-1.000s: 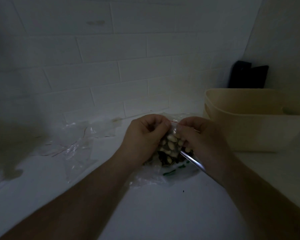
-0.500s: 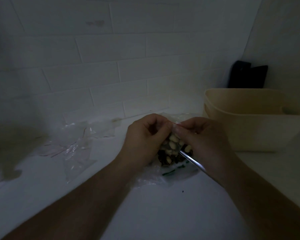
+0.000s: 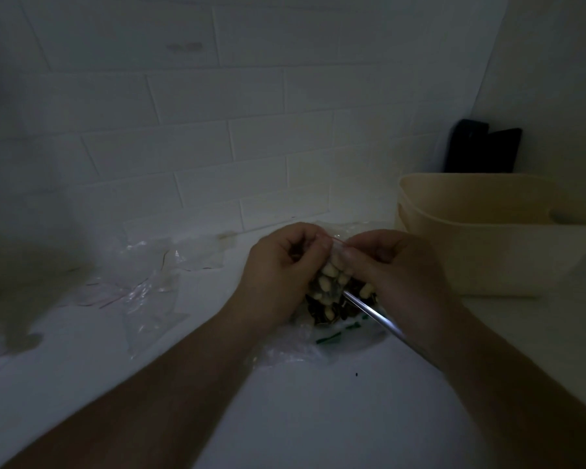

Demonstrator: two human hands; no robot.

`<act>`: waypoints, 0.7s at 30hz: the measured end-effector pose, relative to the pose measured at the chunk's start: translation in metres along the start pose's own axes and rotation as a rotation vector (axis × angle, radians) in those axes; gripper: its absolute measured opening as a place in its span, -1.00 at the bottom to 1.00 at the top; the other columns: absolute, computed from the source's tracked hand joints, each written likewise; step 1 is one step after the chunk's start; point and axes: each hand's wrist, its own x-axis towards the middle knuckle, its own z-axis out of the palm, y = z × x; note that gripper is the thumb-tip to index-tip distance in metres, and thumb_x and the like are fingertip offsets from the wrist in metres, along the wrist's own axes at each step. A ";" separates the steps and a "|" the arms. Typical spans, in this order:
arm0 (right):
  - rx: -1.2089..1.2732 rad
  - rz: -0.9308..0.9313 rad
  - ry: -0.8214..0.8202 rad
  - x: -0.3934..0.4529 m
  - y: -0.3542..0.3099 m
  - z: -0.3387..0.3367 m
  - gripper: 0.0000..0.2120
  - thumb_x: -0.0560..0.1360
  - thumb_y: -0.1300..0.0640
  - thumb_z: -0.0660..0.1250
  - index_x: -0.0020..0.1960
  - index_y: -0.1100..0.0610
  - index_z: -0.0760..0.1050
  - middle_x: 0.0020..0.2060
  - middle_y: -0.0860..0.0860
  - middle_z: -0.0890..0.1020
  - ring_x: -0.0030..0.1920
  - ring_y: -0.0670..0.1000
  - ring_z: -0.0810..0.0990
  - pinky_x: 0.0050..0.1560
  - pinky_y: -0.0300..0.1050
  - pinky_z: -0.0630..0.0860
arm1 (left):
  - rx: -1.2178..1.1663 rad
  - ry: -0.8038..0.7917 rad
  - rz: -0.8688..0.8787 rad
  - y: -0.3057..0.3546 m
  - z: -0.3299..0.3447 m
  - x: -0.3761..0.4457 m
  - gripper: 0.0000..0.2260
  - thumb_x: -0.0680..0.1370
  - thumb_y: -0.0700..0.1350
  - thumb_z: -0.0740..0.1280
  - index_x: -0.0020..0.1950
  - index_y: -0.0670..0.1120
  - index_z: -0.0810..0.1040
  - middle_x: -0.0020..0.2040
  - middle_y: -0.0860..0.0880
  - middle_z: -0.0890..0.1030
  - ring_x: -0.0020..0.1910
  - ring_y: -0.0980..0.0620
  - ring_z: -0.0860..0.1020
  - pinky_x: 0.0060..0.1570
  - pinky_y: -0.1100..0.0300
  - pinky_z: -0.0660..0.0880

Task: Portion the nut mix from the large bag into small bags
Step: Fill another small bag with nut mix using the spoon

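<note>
Nearest the camera, two bare forearms reach in from the bottom edge over a dim white countertop [image 3: 312, 418]. One tiny dark speck [image 3: 357, 374] lies on it between the arms.

Beyond the wrists, the left hand [image 3: 278, 275] and right hand [image 3: 396, 275] meet at the top of a small clear plastic zip bag with a red seal line [image 3: 332, 272]. Both hands have fingers curled, thumb and fingertips pinching the bag's upper edge from either side; the two pinches nearly touch. The small bag is filled with pale and dark nuts [image 3: 329, 289] and hangs just above the counter.

A thin shiny metal rod-like handle [image 3: 372, 314] runs diagonally under the right hand; I cannot tell whether the hand grips it or what its far end is.

Under and just behind the small bag lies a larger crumpled clear plastic bag with green printing [image 3: 332, 340], resting on the counter and holding dark nut mix.

Left of the hands, well apart, several empty clear plastic zip bags with red lines [image 3: 149, 286] lie loosely heaped.

Right of the hands stands a beige rectangular plastic bin [image 3: 487, 258]; its contents are not visible.

Farthest back: a white tiled wall [image 3: 251, 130], and in the right corner behind the bin, a flat black object [image 3: 481, 150], leaning upright, too dark to identify.
</note>
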 end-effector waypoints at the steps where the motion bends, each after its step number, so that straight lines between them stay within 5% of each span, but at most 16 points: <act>1: -0.001 -0.001 0.001 0.000 0.001 0.000 -0.94 0.48 0.18 0.55 -0.12 0.04 0.72 -0.22 -0.03 0.76 -0.15 -0.07 0.75 -0.17 -0.24 0.58 | 0.003 0.011 0.002 0.000 0.000 0.001 -0.87 0.65 -0.18 0.38 -0.07 -0.05 0.68 -0.17 -0.01 0.73 -0.18 0.08 0.69 -0.14 0.21 0.62; 11: 0.028 -0.032 0.031 0.000 -0.003 -0.003 -0.86 0.46 0.30 0.54 -0.05 0.11 0.68 -0.48 -0.12 0.63 -0.44 -0.22 0.61 -0.40 -0.40 0.46 | -0.079 -0.007 -0.093 0.001 0.001 0.000 -0.94 0.64 -0.14 0.41 0.03 -0.05 0.69 -0.12 -0.07 0.75 -0.13 -0.07 0.73 -0.08 0.02 0.69; 17: 0.039 -0.044 0.015 -0.001 -0.001 -0.003 -0.80 0.46 0.18 0.57 0.06 0.03 0.69 -0.19 -0.02 0.73 -0.19 -0.13 0.72 -0.23 -0.36 0.55 | -0.108 -0.031 -0.081 0.004 0.002 -0.001 -0.88 0.66 -0.21 0.37 -0.02 -0.18 0.69 -0.15 -0.21 0.72 -0.25 0.00 0.70 -0.27 0.24 0.62; 21: 0.042 0.007 0.027 0.002 0.005 -0.001 -0.92 0.49 0.09 0.54 -0.02 0.01 0.68 -0.13 -0.06 0.76 -0.10 -0.07 0.75 -0.09 -0.12 0.68 | -0.170 0.002 -0.078 0.001 0.002 0.003 -0.90 0.61 -0.26 0.42 -0.07 -0.14 0.71 -0.17 -0.10 0.76 -0.19 0.03 0.71 -0.17 0.21 0.63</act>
